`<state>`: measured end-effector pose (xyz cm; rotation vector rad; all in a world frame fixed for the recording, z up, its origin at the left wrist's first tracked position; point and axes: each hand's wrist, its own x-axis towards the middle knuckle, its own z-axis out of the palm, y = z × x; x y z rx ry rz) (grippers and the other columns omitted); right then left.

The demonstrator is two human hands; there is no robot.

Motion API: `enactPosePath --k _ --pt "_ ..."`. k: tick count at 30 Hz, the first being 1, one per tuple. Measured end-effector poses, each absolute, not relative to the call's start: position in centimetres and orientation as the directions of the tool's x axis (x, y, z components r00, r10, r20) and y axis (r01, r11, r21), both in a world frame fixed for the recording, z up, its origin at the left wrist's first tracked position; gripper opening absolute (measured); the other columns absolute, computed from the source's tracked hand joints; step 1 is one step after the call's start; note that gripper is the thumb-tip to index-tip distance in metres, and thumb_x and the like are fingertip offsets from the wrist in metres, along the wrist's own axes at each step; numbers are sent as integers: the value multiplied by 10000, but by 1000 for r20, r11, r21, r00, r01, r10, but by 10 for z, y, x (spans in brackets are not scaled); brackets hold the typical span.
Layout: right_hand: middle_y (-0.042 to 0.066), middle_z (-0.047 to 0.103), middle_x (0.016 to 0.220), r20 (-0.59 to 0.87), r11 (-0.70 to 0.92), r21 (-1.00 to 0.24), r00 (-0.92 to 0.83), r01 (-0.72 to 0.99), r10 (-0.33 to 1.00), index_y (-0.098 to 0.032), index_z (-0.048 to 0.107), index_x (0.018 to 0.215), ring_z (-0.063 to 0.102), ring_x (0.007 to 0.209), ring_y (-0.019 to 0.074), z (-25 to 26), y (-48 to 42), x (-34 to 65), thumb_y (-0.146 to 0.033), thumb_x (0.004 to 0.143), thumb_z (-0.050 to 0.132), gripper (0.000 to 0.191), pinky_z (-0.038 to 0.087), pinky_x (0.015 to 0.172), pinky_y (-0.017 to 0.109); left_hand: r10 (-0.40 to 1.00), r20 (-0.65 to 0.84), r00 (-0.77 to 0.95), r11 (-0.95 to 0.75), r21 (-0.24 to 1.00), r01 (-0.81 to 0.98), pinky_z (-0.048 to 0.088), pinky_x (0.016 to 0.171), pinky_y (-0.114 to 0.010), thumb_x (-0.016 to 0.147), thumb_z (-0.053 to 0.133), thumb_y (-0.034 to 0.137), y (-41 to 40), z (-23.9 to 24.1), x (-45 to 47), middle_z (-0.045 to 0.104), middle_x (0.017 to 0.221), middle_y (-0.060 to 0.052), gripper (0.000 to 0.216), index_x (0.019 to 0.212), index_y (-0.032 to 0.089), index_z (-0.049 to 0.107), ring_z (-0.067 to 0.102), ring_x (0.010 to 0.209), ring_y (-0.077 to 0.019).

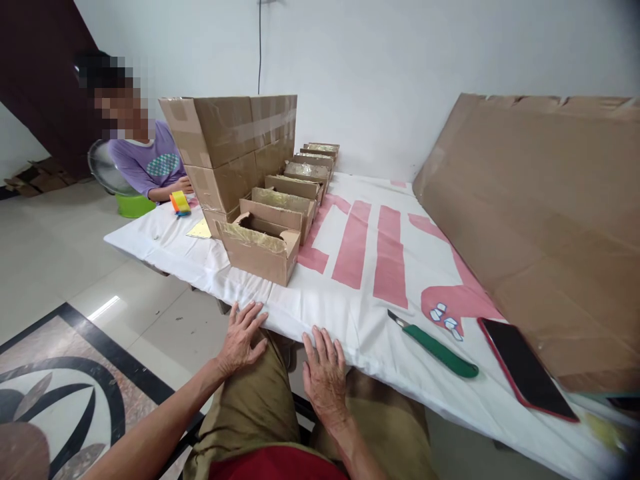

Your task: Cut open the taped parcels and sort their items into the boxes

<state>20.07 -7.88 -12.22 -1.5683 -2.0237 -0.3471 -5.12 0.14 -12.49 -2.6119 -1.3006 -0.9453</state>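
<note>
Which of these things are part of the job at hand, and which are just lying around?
Likely in use: row of small open brown cardboard boxes; green-handled utility knife; large flat brown cardboard sheet.
Lying about: red-cased black phone; green plastic basin.

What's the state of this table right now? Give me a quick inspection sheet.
Surface: table under a white cloth with pink shapes.
Job's things: row of small open cardboard boxes nearest the hands; green-handled knife to their right.
Clutter: phone, tape roll, tall taped boxes.
Hands: left hand and right hand flat, empty, at the cloth's near edge.
Cables: one dark cable down the wall.
Surroundings: cardboard sheet leaning at right; another person seated at the far corner.
</note>
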Motion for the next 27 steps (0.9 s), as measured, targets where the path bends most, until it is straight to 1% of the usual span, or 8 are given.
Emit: enactPosePath --k 3,6,11,15,18,20,23,27 --pt "126 581 1531 558 303 -152 -172 941 812 -198 554 1448 498 1423 326 -116 -87 203 -125 892 579 561 344 1179 530 728 527 439 -629 256 734 162 1273 -638 895 631 326 0 -122 -51 592 1521 -147 527 1413 230 602 481 1461 -353" --pt "120 608 1494 571 357 -198 -188 913 799 -215 619 1329 533 1391 324 -110 -94 209 -104 896 527 456 409 1129 540 790 477 385 -586 407 700 244 1261 -618 925 625 350 0 -112 -58 636 1472 -122 431 1347 264 649 545 1408 -334" --pt "117 643 1429 573 416 -417 -121 808 810 -250 625 1291 624 1284 299 -90 -63 223 -191 962 508 354 550 990 482 905 424 -25 -341 759 554 492 1094 -515 920 648 428 32 -81 -82 682 1363 -144 435 1310 237 660 619 1296 -327" --pt "147 593 1491 535 433 -601 -64 672 842 -228 540 1435 566 1381 318 -80 6 217 -267 952 565 485 534 1083 524 907 289 -306 -194 932 306 447 1127 -554 777 753 437 86 -57 -92 624 1415 -148 638 1358 220 601 587 1320 -357" --pt "178 551 1531 463 397 -733 -22 552 886 -206 434 1542 545 1405 352 -80 60 204 -370 901 666 701 513 1110 580 899 177 -400 -143 983 113 411 1147 -583 658 798 380 124 -50 -88 579 1461 -168 764 1369 216 569 539 1368 -385" --pt "197 534 1542 429 383 -782 -20 491 903 -198 380 1580 557 1391 364 -82 86 194 -427 873 712 814 509 1107 597 903 158 -400 -149 987 54 458 1103 -563 635 781 370 142 -51 -81 623 1403 -161 771 1359 215 567 564 1340 -377" --pt "205 523 1547 429 393 -795 -30 463 903 -194 343 1599 544 1403 368 -83 105 176 -444 859 731 872 492 1122 603 904 169 -392 -185 983 -2 532 1006 -485 624 752 374 154 -56 -75 709 1238 -121 662 1251 207 621 649 1196 -325" --pt "211 482 1579 500 443 -750 -18 492 866 -178 308 1617 480 1455 376 -78 92 147 -382 854 730 896 449 1169 605 872 164 -461 -210 976 -50 554 913 -403 621 774 367 144 -57 -88 724 1062 -66 523 1100 202 645 681 1015 -253"
